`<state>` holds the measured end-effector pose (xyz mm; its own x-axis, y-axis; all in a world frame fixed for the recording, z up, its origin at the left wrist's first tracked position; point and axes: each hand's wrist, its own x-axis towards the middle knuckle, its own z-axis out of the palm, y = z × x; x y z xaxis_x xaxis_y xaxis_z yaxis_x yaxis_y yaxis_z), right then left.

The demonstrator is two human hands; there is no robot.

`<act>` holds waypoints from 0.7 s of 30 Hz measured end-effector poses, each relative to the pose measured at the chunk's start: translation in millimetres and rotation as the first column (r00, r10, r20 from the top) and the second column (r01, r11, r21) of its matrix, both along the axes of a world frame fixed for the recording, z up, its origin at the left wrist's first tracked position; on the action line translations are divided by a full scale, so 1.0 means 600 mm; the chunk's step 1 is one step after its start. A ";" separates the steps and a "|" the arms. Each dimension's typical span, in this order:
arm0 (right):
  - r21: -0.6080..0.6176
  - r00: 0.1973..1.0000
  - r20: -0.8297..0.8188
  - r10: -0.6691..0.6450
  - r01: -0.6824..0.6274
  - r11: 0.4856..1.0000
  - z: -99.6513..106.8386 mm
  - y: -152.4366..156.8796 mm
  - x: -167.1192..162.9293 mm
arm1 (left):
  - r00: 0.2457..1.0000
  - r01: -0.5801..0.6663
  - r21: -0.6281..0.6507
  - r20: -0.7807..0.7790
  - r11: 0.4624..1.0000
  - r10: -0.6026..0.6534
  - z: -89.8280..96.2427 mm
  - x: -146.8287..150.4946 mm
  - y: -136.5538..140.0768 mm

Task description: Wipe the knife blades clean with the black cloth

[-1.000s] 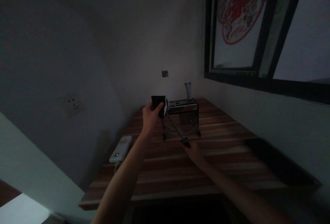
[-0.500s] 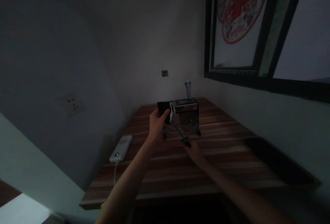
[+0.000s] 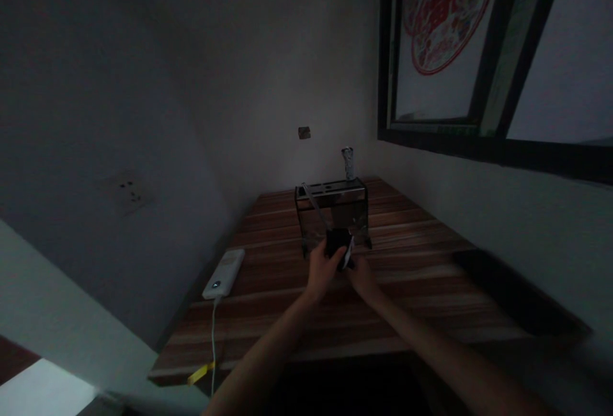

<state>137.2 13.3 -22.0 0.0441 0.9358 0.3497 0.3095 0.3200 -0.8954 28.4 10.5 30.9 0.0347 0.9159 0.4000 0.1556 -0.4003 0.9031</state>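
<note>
A black cloth (image 3: 338, 240) with a white edge is pinched in my left hand (image 3: 322, 268), whose fingers are closed around it. Out of the cloth rises the long, thin blade of a knife (image 3: 316, 204), pointing up and to the left. My right hand (image 3: 363, 279) is closed on the knife's dark handle, mostly hidden by the cloth and the fingers. Just behind both hands stands a black-framed knife rack (image 3: 330, 191) with see-through sides. An upright handle with a silvery, patterned surface (image 3: 349, 164) sticks out of its top right.
All this is on a wood-striped table (image 3: 268, 275). At left lies a white power bank (image 3: 225, 274) with a cable (image 3: 213, 333) and yellow tag (image 3: 201, 372). A dark flat object (image 3: 517, 291) lies at right. Walls enclose the back, with a framed window (image 3: 431, 126) at right.
My left hand and the cloth have moved right and down along the blade to the handle, baring the blade's tip. My right hand has stayed nearly in place.
</note>
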 end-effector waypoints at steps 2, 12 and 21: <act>0.007 1.000 -0.002 0.008 -0.008 1.000 0.003 -0.002 0.000 | 1.000 0.008 -0.005 0.012 1.000 -0.008 0.002 -0.001 0.001; -0.001 0.999 0.019 0.032 -0.032 0.999 -0.005 0.003 0.002 | 0.999 0.012 -0.008 0.031 1.000 -0.011 0.008 -0.003 -0.002; 0.006 0.999 -0.005 0.041 -0.041 0.999 -0.008 0.005 0.003 | 0.998 -0.029 -0.004 0.054 1.000 0.029 0.020 -0.001 -0.010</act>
<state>138.7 16.0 -26.7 0.0076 0.9349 0.3548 0.2917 0.3373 -0.8951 27.8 4.3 42.6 -0.0131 0.9175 0.3976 0.1184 -0.3934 0.9117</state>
